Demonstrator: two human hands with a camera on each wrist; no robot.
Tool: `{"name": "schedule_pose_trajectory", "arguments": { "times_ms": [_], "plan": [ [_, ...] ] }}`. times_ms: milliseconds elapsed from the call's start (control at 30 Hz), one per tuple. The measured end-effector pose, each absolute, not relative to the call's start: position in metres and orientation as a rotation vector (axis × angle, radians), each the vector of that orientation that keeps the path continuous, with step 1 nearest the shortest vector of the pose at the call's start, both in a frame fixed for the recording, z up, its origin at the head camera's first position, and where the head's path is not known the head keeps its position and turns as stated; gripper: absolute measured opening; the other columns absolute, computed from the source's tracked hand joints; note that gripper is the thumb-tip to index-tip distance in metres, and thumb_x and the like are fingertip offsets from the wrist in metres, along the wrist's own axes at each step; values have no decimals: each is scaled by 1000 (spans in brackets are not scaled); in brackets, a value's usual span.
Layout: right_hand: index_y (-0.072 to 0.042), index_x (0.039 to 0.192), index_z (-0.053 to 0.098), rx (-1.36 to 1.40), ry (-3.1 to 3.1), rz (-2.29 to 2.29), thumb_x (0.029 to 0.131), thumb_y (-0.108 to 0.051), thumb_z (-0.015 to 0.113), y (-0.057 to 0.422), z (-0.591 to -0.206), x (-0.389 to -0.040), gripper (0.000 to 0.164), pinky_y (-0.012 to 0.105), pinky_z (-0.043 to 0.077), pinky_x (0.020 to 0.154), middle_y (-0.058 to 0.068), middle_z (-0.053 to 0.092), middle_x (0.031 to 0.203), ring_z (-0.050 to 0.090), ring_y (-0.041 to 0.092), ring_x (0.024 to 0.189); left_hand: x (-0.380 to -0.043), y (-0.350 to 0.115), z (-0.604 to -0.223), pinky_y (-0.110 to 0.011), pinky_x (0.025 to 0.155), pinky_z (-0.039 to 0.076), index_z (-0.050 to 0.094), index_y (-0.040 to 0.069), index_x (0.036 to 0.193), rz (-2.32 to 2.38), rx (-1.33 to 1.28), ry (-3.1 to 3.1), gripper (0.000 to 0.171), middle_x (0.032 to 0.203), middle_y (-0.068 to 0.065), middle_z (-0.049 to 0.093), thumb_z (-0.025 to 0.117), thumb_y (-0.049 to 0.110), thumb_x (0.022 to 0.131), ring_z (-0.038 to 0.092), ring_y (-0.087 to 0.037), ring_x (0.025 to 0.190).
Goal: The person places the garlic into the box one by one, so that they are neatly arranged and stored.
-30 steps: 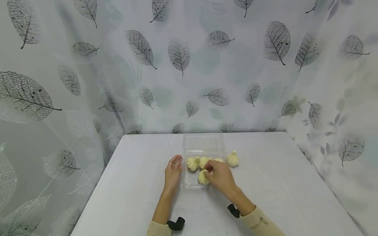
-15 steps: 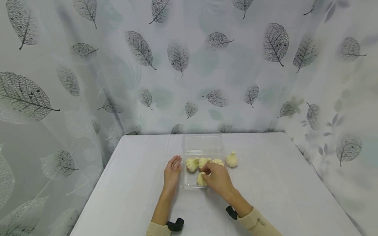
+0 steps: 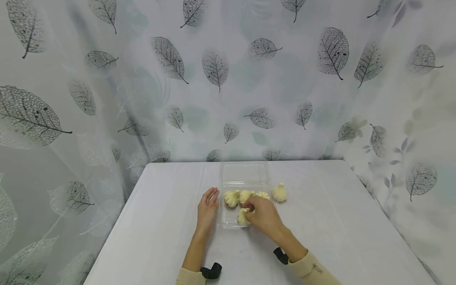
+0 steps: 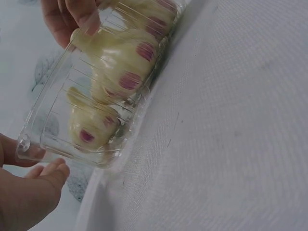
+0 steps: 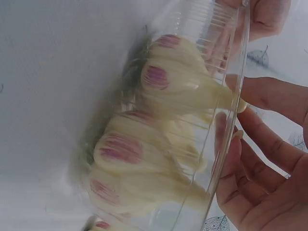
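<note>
A clear plastic box [image 3: 228, 222] on the table holds several pale garlic bulbs with purple patches. Along its back row stand a left bulb [image 3: 231, 198], a middle bulb [image 3: 246, 195] and a right bulb [image 3: 263, 194]. My right hand [image 3: 265, 213] pinches the stem of a front garlic bulb [image 5: 187, 91] between thumb and fingers, inside the box. That bulb is partly covered by the hand in the head view. My left hand [image 3: 208, 209] rests against the box's left side, fingers fairly straight; the left wrist view has its fingers [image 4: 53, 175] at the box's corner.
Behind the box lies its clear hinged lid [image 3: 245, 172], folded back. One more garlic bulb [image 3: 279, 192] sits on the white table [image 3: 338, 229], just right of the box. A leaf-patterned curtain [image 3: 263, 87] hangs along the table's back and sides.
My right hand has shifted very slightly and still pinches the front garlic bulb; more of the back-right bulb shows than a second ago. The left hand stays at the box's side.
</note>
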State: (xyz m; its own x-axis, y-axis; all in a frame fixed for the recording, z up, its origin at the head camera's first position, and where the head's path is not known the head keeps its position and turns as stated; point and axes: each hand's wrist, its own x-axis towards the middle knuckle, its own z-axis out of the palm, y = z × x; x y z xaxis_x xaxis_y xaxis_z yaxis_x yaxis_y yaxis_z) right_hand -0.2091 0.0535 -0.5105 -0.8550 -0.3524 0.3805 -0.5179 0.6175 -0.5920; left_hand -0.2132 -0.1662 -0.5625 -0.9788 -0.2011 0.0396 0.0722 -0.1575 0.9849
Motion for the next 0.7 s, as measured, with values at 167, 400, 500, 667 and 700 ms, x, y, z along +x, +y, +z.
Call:
{"name": "schedule_pose_trajectory", "arguments": {
  "times_ms": [167, 400, 500, 667, 700],
  "plan": [
    [-9, 96, 79, 761, -2621, 1100, 74, 4, 85, 60, -505, -211, 27, 25, 56, 66, 3, 74, 92, 71, 22, 81, -214, -166, -562, -34, 120, 41, 37, -3, 156, -2258, 157, -1896, 54, 159, -19, 45, 52, -5, 105, 42, -31, 149],
    [-6, 99, 77, 681, -2600, 1091, 75, 5, 87, 73, -499, -218, 28, 28, 58, 65, 7, 74, 94, 71, 24, 80, -214, -165, -562, -33, 119, 42, 38, -2, 155, -2239, 164, -1914, 53, 159, -20, 45, 52, -5, 104, 42, -33, 149],
    [-5, 100, 78, 629, -2570, 1115, 78, 2, 87, 80, -497, -222, 25, 29, 59, 64, 7, 75, 95, 71, 24, 80, -214, -165, -562, -34, 119, 42, 38, -3, 155, -2238, 161, -1913, 53, 159, -21, 44, 52, -6, 104, 42, -33, 149],
    [-5, 100, 78, 570, -2499, 1097, 82, -1, 86, 93, -497, -233, 20, 32, 60, 67, 6, 77, 94, 71, 21, 80, -213, -165, -561, -34, 119, 41, 38, -3, 155, -2237, 165, -1911, 53, 159, -20, 45, 52, -5, 104, 43, -32, 149],
    [-5, 100, 78, 557, -2487, 1092, 82, -1, 86, 96, -498, -235, 20, 33, 61, 67, 6, 76, 93, 71, 20, 80, -213, -165, -561, -35, 119, 41, 38, -3, 155, -2231, 164, -1917, 53, 159, -21, 45, 52, -4, 105, 42, -33, 149]
  ]
}}
